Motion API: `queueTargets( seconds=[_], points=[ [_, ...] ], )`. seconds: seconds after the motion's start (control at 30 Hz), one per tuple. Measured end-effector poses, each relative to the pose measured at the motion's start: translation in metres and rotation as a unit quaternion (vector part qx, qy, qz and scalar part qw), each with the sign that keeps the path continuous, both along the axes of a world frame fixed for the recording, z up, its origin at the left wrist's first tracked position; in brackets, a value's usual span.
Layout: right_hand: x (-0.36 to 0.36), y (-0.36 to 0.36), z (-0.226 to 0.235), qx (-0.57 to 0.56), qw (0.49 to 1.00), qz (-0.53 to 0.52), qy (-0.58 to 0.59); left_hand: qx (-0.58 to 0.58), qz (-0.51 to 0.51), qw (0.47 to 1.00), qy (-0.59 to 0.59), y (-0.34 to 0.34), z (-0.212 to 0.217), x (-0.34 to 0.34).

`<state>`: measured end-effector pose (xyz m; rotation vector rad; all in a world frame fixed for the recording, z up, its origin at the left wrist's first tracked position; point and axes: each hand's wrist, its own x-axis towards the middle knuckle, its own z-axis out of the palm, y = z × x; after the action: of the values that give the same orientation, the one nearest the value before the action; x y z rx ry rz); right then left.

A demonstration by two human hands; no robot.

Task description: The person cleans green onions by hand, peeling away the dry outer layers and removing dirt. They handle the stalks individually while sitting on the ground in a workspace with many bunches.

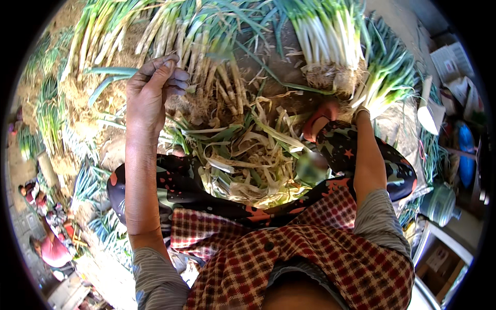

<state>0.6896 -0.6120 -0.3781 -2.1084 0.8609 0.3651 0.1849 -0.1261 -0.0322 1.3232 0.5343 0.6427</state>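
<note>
— Green and white: what lies ahead in the head view?
— Spring onions in heaps on the ground, roots earthy, with peeled skins piled between the knees.
— The left hand?
— Raised over the muddy bunch, fingers curled loosely, pinching a thin leaf.
— The right hand?
— Reaching low into the cleaner onions; its fingers are hidden, so I cannot tell.

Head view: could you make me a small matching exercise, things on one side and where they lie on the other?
Things:
1. left hand
2. right hand
3. peelings
4. sandal

Places:
A. piled in the lap
B. raised over the muddy leeks
C. just left of the right wrist
D. at the clean white bunch

Pairs: 1-B, 2-D, 3-A, 4-C
</note>
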Motion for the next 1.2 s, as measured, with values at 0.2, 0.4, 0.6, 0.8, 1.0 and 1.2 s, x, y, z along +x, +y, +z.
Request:
queueTargets(
  seconds=[0.2, 0.4, 0.6, 0.8, 1.0, 1.2],
  points=[
    [-0.102, 0.154, 0.053, -0.365, 0.895, 0.131, -0.219, 0.025, 0.095, 0.994, 0.042, 0.003, 0.021, -0.054],
    [-0.215, 0.32, 0.043, -0.028, 0.746, 0.566, -0.351, 0.036, 0.103, 0.994, 0.016, -0.002, 0.03, -0.065],
    [-0.366, 0.503, 0.076, 0.135, 0.718, 0.589, -0.346, 0.111, 0.073, 0.987, 0.093, -0.012, 0.037, -0.084],
    [-0.383, 0.569, 0.092, 0.032, 0.762, 0.637, -0.109, 0.068, 0.016, 0.994, 0.085, -0.018, 0.036, -0.096],
    [-0.344, 0.535, 0.087, 0.0, 0.75, 0.64, -0.166, 0.046, 0.037, 0.996, 0.073, -0.018, 0.033, -0.107],
    [-0.326, 0.492, 0.072, 0.343, 0.869, 0.349, 0.076, 0.095, 0.032, 0.992, 0.082, -0.011, 0.031, -0.097]
  ],
)
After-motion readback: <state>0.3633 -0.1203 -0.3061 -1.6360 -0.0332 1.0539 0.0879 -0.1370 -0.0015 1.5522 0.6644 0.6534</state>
